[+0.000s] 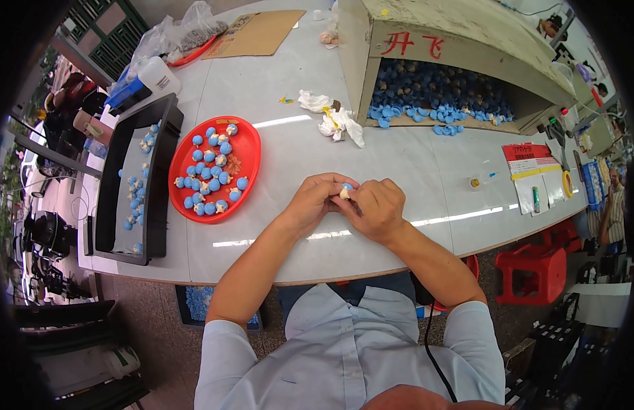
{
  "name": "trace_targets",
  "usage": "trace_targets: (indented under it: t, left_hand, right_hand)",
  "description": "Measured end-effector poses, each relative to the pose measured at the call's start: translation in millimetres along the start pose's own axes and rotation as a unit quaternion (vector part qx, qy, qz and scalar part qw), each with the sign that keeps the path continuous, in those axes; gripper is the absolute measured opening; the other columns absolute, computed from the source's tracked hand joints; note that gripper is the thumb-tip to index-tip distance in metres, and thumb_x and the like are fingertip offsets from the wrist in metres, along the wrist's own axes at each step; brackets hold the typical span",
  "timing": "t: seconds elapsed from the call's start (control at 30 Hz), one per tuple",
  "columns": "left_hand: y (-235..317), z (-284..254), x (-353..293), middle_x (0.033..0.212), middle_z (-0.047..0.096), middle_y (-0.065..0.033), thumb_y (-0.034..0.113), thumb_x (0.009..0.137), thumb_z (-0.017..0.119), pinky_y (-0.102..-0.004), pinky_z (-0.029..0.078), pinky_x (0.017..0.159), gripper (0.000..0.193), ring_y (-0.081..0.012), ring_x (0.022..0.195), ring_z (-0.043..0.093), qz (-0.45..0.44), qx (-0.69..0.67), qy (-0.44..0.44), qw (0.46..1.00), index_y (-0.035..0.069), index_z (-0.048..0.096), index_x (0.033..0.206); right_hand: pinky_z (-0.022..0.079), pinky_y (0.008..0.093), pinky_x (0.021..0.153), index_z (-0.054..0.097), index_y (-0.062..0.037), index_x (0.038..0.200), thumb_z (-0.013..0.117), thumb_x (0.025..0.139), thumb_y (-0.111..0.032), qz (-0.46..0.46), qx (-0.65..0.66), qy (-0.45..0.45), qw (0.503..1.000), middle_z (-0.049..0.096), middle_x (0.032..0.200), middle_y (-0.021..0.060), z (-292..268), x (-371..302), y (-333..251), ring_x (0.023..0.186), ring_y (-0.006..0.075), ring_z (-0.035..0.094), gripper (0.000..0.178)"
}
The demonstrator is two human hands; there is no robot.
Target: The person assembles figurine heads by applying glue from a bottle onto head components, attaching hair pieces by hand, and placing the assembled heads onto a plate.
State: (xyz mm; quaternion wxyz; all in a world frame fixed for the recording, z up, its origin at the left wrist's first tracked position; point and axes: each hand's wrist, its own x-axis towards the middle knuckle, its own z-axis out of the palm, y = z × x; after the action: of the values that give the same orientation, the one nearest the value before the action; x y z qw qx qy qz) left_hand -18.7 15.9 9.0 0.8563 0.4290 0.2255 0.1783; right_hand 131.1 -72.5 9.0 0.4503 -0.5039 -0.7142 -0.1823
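Between my two hands, above the middle of the table, is a small blue and cream figure part (pixel 345 192), partly hidden by fingers. My left hand (pixel 313 203) pinches it from the left side. Fingertips of my right hand (pixel 378 208) press on it from the right, the other fingers curled in. To the left, a round red plate (pixel 252 147) holds several similar blue and cream pieces (pixel 208 171). Beyond it stands a black tray (pixel 156 225) with more of these pieces on a pale liner.
A wooden box (pixel 460 41) at the back right holds many blue cap-like pieces (pixel 433 89). Crumpled tissue (pixel 341 126) lies before it. Cardboard (pixel 255 34) and a white bottle (pixel 158 76) are at the back left. Right: a green marker (pixel 535 199), tape roll (pixel 568 183), red stool (pixel 532 273).
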Motion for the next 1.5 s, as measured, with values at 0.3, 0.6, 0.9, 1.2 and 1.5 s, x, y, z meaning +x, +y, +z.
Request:
trace_targets:
  t: [0.3,0.6,0.9,1.2,1.5]
  left_hand:
    - [2.8,2.8,-1.3,0.105,0.065,-0.0151,0.008,0.090,0.043,-0.0330,0.054,0.085,0.031,-0.0201,0.092,0.066,0.002,-0.008,-0.001,1.000,-0.007,0.060,0.111]
    - [-3.7,-2.7,-0.6,0.097,0.067,-0.0145,0.008,0.088,0.047,-0.0336,0.053,0.083,0.030,-0.0217,0.085,0.068,0.022,-0.022,0.007,0.999,-0.006,0.061,0.110]
    - [-4.0,-4.9,-1.3,0.099,0.066,-0.0112,0.009,0.088,0.049,-0.0315,0.053,0.084,0.028,-0.0176,0.088,0.065,0.021,-0.023,0.003,0.999,-0.004,0.062,0.109]
    - [0.7,-3.3,-3.0,0.094,0.067,-0.0091,0.011,0.089,0.053,-0.0301,0.053,0.081,0.027,-0.0160,0.082,0.066,0.011,-0.035,-0.006,0.999,-0.002,0.062,0.110]
    - [-4.5,-3.3,-0.7,0.095,0.067,-0.0070,0.013,0.091,0.056,-0.0285,0.053,0.080,0.024,-0.0137,0.085,0.066,0.041,-0.015,0.018,0.999,0.001,0.063,0.110]
  right_hand:
    - [0.031,0.0312,0.049,0.057,-0.0109,0.075,0.081,0.068,-0.016,0.002,0.004,0.012,1.000,0.050,0.062,-0.0002,2.2,-0.6,1.7,0.053,0.0171,0.051,0.026]
    - [0.031,0.0313,0.049,0.055,-0.0101,0.073,0.081,0.068,-0.016,-0.013,0.008,0.020,1.000,0.050,0.061,-0.0001,5.5,-2.8,2.8,0.052,0.0174,0.050,0.026]
    - [0.031,0.0311,0.049,0.055,-0.0099,0.074,0.081,0.068,-0.016,-0.021,0.007,0.023,0.999,0.052,0.062,0.0000,3.9,0.2,2.5,0.053,0.0171,0.052,0.027]
    - [0.032,0.0305,0.049,0.057,-0.0090,0.077,0.082,0.068,-0.018,-0.022,0.010,0.024,0.999,0.054,0.063,0.0000,2.9,-3.0,4.1,0.054,0.0167,0.053,0.028]
    - [0.037,0.0300,0.050,0.058,-0.0081,0.080,0.081,0.068,-0.013,0.033,0.047,0.016,0.998,0.057,0.065,0.0025,3.3,-2.6,5.8,0.055,0.0183,0.055,0.026]
